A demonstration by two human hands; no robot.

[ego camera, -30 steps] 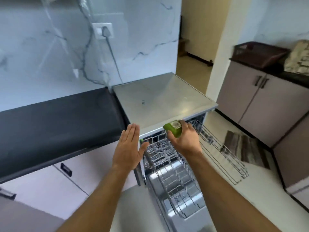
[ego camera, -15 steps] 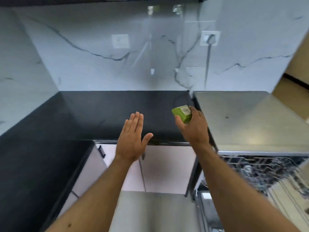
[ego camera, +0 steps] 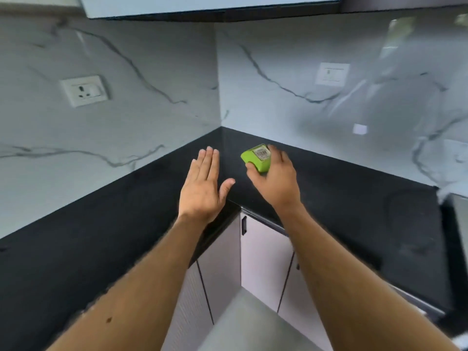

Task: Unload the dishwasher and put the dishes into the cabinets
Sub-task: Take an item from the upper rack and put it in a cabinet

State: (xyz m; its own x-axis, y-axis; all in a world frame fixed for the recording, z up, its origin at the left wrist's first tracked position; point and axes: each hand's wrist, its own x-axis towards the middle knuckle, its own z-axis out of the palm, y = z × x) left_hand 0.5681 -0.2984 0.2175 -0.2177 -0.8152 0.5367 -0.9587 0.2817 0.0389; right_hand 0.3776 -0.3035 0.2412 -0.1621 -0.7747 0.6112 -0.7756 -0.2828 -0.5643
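Observation:
My right hand [ego camera: 274,181] grips a small green cup [ego camera: 257,157], held bottom-up so its base with a white label faces me. It is over the inner corner of the black L-shaped counter [ego camera: 354,206]. My left hand [ego camera: 202,188] hovers flat beside it, fingers straight and together, holding nothing. An upper cabinet [ego camera: 210,5] hangs above the corner, its doors shut. The dishwasher shows only as a sliver at the far right edge [ego camera: 459,216].
Pale lower cabinet doors [ego camera: 263,259] with dark handles sit under the counter corner. Marble-patterned walls carry a socket [ego camera: 84,91] on the left and a switch plate [ego camera: 331,73] on the right. A grey surface [ego camera: 250,323] lies below between my forearms.
The view has swung left from the open dishwasher rack to the counter corner. My right hand carried the green cup along, and my left hand stayed flat beside it.

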